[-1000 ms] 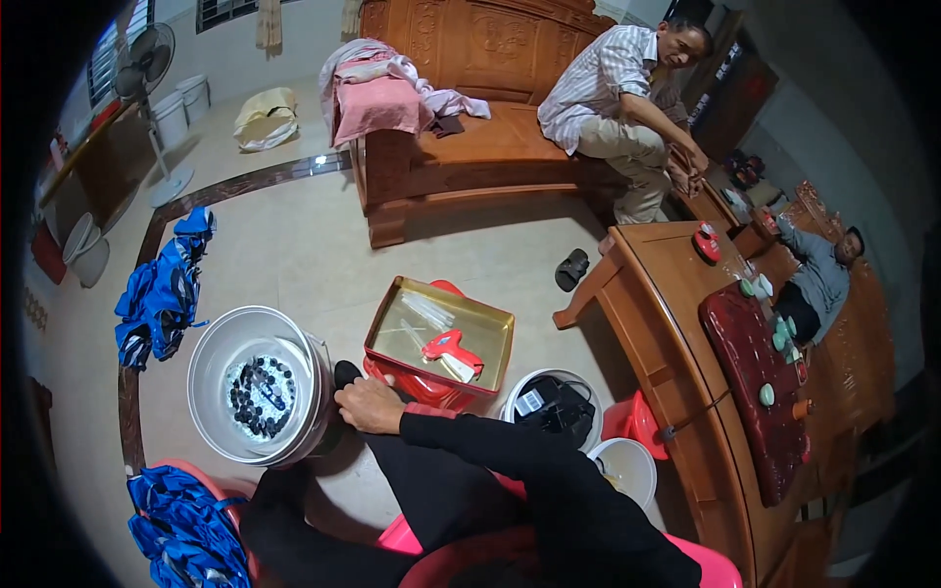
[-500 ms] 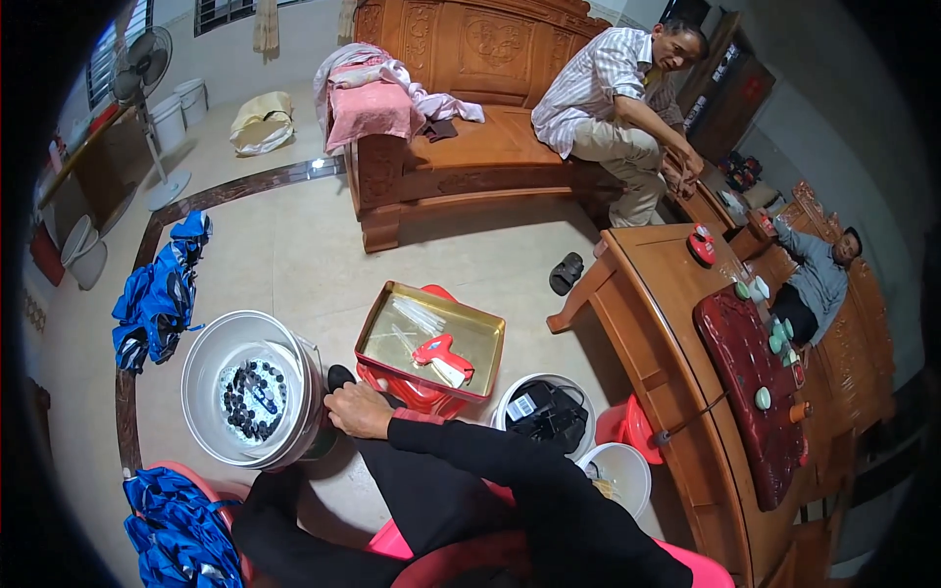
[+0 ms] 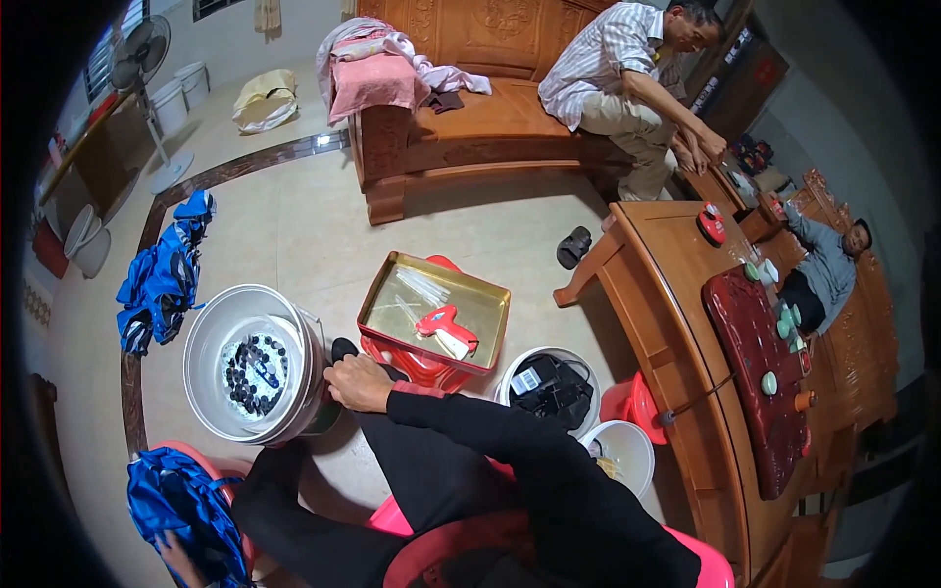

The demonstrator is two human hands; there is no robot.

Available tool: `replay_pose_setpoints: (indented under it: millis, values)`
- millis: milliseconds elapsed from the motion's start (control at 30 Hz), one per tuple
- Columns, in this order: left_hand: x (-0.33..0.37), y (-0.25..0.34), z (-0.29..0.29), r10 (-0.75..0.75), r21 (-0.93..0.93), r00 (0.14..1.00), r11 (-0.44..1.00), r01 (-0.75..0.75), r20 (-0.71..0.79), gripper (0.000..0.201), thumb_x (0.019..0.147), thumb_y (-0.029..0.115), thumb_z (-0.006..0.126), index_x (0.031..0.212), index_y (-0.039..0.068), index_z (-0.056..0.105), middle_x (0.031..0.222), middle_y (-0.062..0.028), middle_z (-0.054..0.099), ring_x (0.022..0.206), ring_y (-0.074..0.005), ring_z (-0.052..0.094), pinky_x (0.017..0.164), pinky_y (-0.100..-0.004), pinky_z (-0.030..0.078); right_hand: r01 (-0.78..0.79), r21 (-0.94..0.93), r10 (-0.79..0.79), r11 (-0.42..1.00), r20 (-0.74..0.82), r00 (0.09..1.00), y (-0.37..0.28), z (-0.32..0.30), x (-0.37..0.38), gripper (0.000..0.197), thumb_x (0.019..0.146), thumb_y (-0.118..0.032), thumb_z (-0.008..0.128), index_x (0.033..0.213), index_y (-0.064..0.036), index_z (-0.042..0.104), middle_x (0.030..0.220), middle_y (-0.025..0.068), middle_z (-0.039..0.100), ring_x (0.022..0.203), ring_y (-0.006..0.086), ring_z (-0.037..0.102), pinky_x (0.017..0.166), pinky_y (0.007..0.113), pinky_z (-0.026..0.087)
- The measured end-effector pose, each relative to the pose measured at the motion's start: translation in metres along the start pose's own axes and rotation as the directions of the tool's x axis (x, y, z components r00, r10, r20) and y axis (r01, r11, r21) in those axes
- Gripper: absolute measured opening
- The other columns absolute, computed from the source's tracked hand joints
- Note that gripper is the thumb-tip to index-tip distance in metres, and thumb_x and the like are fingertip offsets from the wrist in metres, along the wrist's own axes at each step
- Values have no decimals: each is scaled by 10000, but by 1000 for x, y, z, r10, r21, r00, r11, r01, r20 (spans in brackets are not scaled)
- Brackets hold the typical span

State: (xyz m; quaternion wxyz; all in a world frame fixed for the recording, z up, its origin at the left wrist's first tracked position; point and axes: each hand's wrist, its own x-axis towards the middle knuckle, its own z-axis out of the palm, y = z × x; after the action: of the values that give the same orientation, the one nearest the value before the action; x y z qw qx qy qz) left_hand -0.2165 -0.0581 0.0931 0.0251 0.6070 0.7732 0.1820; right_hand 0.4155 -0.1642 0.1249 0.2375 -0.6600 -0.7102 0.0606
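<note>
The right hand (image 3: pixel 358 382) rests on the person's knee, fingers loosely curled together and gripping nothing, just beside the rim of the white bucket (image 3: pixel 250 363). The bucket stands on the tiled floor (image 3: pixel 294 225) at the person's left front; a shallow layer of small dark pieces (image 3: pixel 250 365) covers part of its pale bottom.

The left hand (image 3: pixel 176 559) shows only partly at the lower left, against the blue fabric bundle (image 3: pixel 186 514) that lies on a pink stool; whether it is open or clamped on the cloth cannot be told.

Right of the bucket, a gold-coloured tin tray (image 3: pixel 495 304) sits on a red stool and holds a red tagging gun (image 3: pixel 443 323) and some clear strips. Further right are a round tub of black cables (image 3: pixel 549 387) and a small white bowl (image 3: pixel 622 456). A second heap of blue fabric (image 3: pixel 162 279) lies on the floor well apart, to the left.

Handling judgement: the bucket looks like stiff, thin-walled plastic, light with so little in it, and likely to slide on the smooth tile. The rim nearest the right hand is the obvious hold. The dark pieces look small, hard and loose, so they would shift if the bucket tilts. The fabric is soft and limp and can be gathered anywhere.
</note>
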Motion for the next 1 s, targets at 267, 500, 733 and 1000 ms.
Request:
replay_pose_setpoints:
  millis: [267, 500, 733, 1000]
  values:
    - [-51, 60, 6, 322, -21, 901, 939, -343, -290, 534, 889, 375, 473, 1223, -41, 448, 1283, -211, 435, 1155, -338, 423, 972, -385, 326, -24, -26, 24, 999, -14, 1000, 13, 11, 3, 145, 736, -188, 560, 724, -46, 586, 698, 140, 600, 701, 297, 584, 618, 419, 439]
    - [-20, -50, 83, -91, 139, 928, 979, 151, -361, 618, 818, 439, 558, 1202, -37, 472, 1181, -222, 521, 1072, -354, 497, 957, -368, 355, -25, -56, 25, 998, -15, 1000, 18, 16, 10, 142, 731, -193, 568, 717, -53, 590, 705, 137, 608, 712, 292, 589, 615, 411, 434]
    - [-12, -73, 94, -129, 27, 940, 992, 126, 316, 689, 756, 423, 642, 1204, -67, 453, 1208, -214, 507, 1105, -343, 482, 945, -374, 368, -38, -20, 38, 999, -22, 999, 13, 11, 3, 156, 744, -186, 557, 713, -35, 580, 688, 148, 596, 687, 312, 585, 624, 443, 443]
    - [-53, -32, 129, 63, 5, 899, 997, -72, 434, 547, 807, 304, 600, 1204, -44, 451, 1192, -182, 510, 1073, -319, 491, 925, -380, 382, -7, -4, 7, 1000, -23, 1000, 23, 4, -5, 169, 735, -187, 557, 699, -24, 581, 687, 156, 598, 685, 319, 588, 620, 435, 443]
